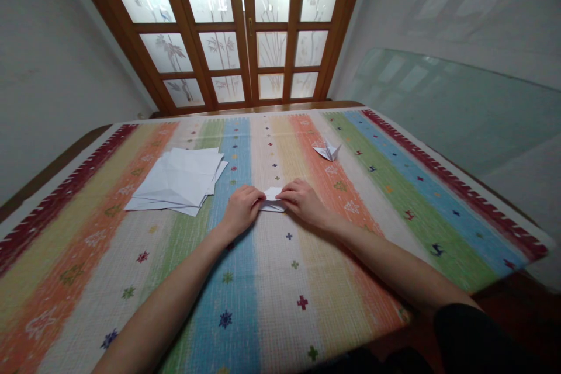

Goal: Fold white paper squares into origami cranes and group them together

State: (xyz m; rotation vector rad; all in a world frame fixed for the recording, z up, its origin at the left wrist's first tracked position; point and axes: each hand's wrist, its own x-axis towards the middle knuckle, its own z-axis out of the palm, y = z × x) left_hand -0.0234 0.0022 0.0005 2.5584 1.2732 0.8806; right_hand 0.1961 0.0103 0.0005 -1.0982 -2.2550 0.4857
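Observation:
Between my two hands lies a small piece of folded white paper (273,205) on the striped tablecloth. My left hand (242,208) pinches its left edge, thumb and fingers pressed together. At the opposite edge my right hand (302,201) grips the paper in the same way, fingers bent over it. A raised flap shows along the top of the paper; my fingertips cover both its ends. To the left of my hands is a loose stack of white paper sheets (179,178). Farther off on the right stands a folded paper crane (328,151) with pointed tips.
A striped, patterned tablecloth (280,280) covers the table. Beyond its far edge are wooden doors (245,29) with frosted glass panes. A pale glass panel (460,111) leans along the right wall, and a white wall (39,58) rises at the left.

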